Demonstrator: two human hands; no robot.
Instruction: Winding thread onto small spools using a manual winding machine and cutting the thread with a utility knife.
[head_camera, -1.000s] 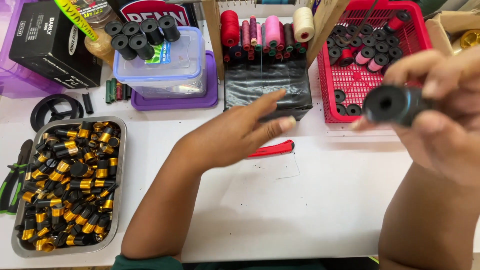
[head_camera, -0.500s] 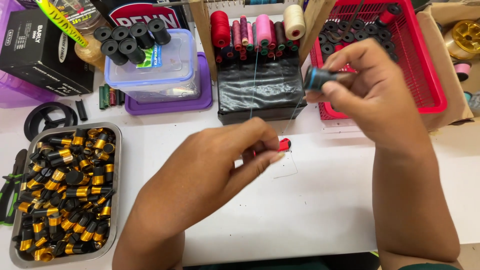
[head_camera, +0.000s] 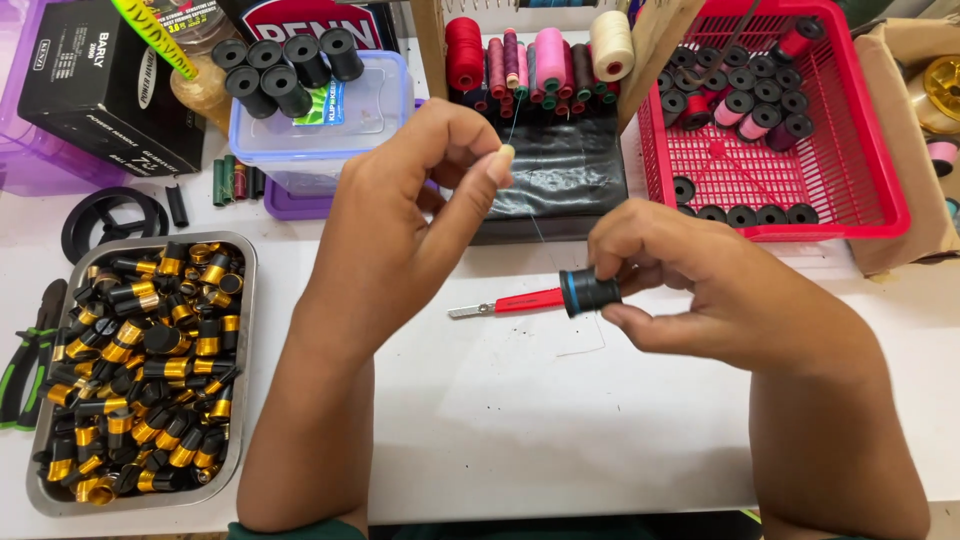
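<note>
head view, left hand (head_camera: 420, 200) pinching thread (head_camera: 537, 232), right hand (head_camera: 700, 290) gripping black spool (head_camera: 588, 292); red tool (head_camera: 505, 303) beneath, metal tray (head_camera: 248, 300) left

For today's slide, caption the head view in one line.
Left hand pinches thin thread; right hand holds a black spool.

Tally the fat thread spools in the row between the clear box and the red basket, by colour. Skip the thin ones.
Red fat spool: 1
Pink fat spool: 1
Cream fat spool: 1
Total: 3
</note>
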